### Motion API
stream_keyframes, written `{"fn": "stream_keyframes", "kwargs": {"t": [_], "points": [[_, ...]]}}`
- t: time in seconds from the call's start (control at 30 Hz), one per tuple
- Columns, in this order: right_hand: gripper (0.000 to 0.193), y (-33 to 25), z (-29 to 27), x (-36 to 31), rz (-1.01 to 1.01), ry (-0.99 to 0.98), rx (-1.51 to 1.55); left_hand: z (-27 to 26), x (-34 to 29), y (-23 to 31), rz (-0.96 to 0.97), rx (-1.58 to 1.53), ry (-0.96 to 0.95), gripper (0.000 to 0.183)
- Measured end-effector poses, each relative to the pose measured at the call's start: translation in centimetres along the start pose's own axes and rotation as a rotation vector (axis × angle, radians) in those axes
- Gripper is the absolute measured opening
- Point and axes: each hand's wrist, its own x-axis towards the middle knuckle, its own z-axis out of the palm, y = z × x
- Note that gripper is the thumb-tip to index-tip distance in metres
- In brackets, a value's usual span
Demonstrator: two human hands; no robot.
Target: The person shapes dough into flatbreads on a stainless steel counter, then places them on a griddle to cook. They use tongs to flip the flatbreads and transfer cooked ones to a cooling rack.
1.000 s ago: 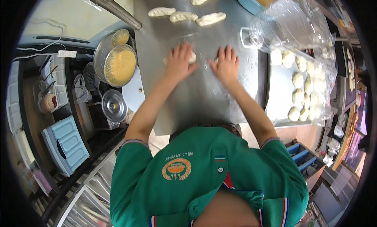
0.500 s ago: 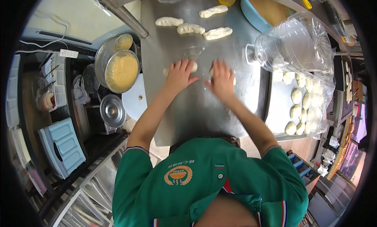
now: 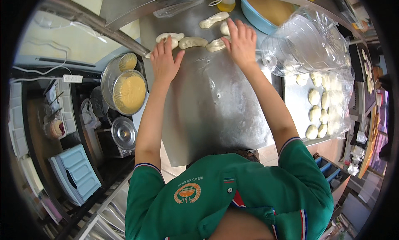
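Head view: your left hand (image 3: pixel 165 62) and right hand (image 3: pixel 240 41), fingers spread flat, press dough pieces (image 3: pixel 192 42); push carelessly and neighbouring pieces could stick together.

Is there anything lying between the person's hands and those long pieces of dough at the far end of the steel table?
Nothing visible does. The left hand already reaches the leftmost dough piece, and the right hand rests by the dough pieces on the steel table. The clear plastic sheet lies off to the right.
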Motion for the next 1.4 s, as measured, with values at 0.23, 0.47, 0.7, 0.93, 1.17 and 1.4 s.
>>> {"fn": "stream_keyframes", "kwargs": {"t": [0.23,0.47,0.7,0.93,1.17,1.4], "points": [[0.053,-1.0,-3.6,-13.9,-0.224,-0.186,0.48,2.3,-5.2,1.6,-0.004,-0.226,-0.202,0.063],[0.049,20.5,-11.6,-24.7,0.816,0.16,-0.024,-0.9,-12.3,6.9,0.133,-0.341,-0.41,0.069],[0.05,32.7,-6.8,-28.6,0.848,-0.214,-0.338,-1.8,-15.5,15.4,0.179,-0.653,-0.469,0.063],[0.04,15.7,-14.3,-23.4,0.896,0.03,0.607,1.0,-13.4,25.2,-0.354,-1.531,-0.615,0.048],[0.085,1.9,-5.3,-21.6,0.147,-0.395,0.426,0.0,-14.7,17.4,-1.262,-2.05,-0.455,0.056],[0.099,-4.7,5.1,-12.2,0.009,-0.429,0.234,-10.3,-17.2,5.3,-1.207,-1.402,0.085,0.069]]}}
